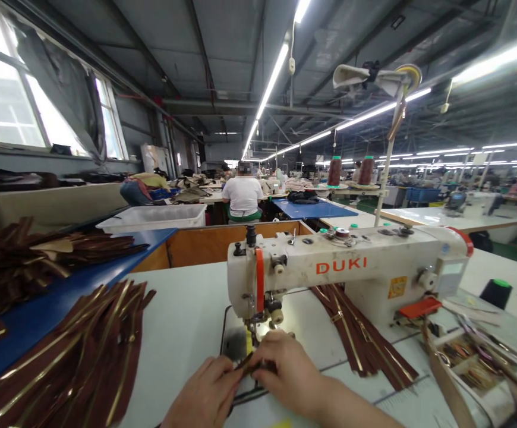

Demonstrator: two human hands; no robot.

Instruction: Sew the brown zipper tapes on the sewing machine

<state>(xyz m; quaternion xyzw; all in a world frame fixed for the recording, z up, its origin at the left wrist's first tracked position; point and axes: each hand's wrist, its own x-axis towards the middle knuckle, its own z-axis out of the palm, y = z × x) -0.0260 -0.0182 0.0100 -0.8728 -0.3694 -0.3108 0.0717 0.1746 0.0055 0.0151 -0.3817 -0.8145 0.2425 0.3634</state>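
Note:
A white DUKI sewing machine (352, 267) stands on the pale table (182, 321). Both my hands sit just in front of its needle and presser foot (253, 330). My left hand (207, 395) and my right hand (287, 371) have their fingers closed, pinching a small brown zipper piece (252, 365) between them under the needle. Most of the piece is hidden by my fingers.
A pile of brown zipper strips with gold teeth (75, 362) lies at the left, more on the blue surface (40, 261). Other strips (361, 339) lie behind the machine. A tray of small parts (467, 356) is at right. A person in white (243, 196) sits ahead.

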